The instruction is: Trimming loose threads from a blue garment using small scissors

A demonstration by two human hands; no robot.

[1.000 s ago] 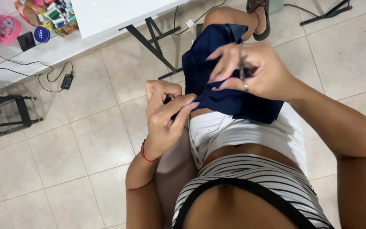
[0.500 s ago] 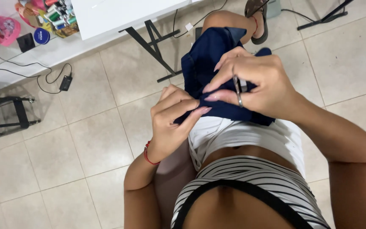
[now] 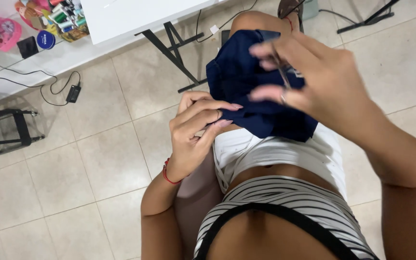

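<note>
A dark navy piece of fabric [image 3: 239, 77] lies across my lap and knee. My left hand [image 3: 196, 132], with a red thread bracelet at the wrist, pinches the fabric's near edge between thumb and fingers. My right hand [image 3: 314, 82] hovers over the fabric, motion-blurred and close to the camera. It holds a thin, needle-like metal piece [image 3: 281, 73] between its fingertips. Any thread on it is too fine to make out. I am seated, in white shorts and a striped top.
A white table [image 3: 121, 19] on black crossed legs stands ahead. At the top left are thread spools [image 3: 66, 14], a pink object [image 3: 6, 33] and a round blue tin [image 3: 45, 40]. A black adapter with a cable [image 3: 73, 93] and a black stand [image 3: 6, 132] rest on the tiled floor.
My right hand has lifted up and toward the camera with the needle, now blurred. My left hand keeps its pinch on the fabric edge, which has shifted slightly.
</note>
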